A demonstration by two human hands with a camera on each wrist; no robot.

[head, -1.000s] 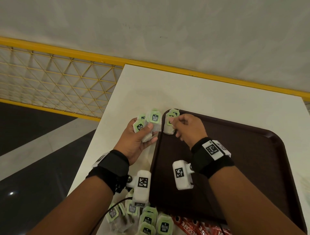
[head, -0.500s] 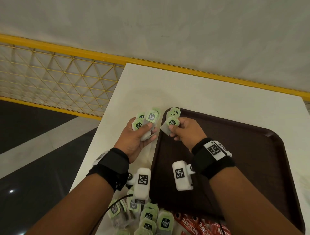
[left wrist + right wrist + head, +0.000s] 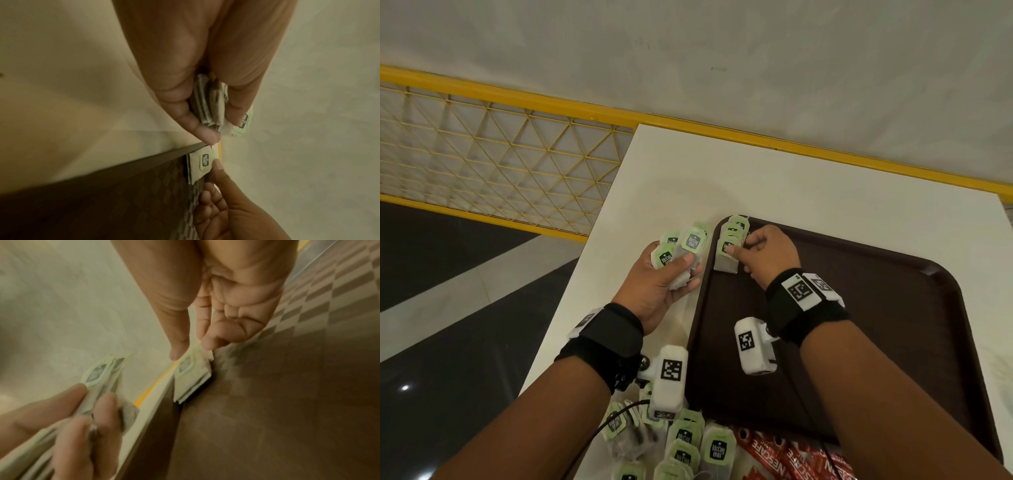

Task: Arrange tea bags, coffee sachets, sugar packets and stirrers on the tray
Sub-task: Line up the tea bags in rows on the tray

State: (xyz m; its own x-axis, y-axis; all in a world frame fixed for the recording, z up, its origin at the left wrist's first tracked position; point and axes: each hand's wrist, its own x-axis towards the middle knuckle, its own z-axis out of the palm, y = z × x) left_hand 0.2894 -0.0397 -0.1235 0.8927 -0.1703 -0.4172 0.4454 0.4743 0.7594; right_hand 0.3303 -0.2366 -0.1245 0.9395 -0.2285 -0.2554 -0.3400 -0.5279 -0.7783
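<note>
Head view, from the left: my left hand (image 3: 666,281) grips a loose fan of tea bags (image 3: 683,247) over the table (image 3: 825,192), just beside the tray (image 3: 893,308); squeezed unevenly, one could slip out and drop. Next, my right hand (image 3: 763,255) pinches the front bag of the row (image 3: 727,245) standing in the tray's far-left corner. If I let go carelessly, I judge the row could topple flat. Coffee sachets (image 3: 791,459) wait at the near edge.
</note>
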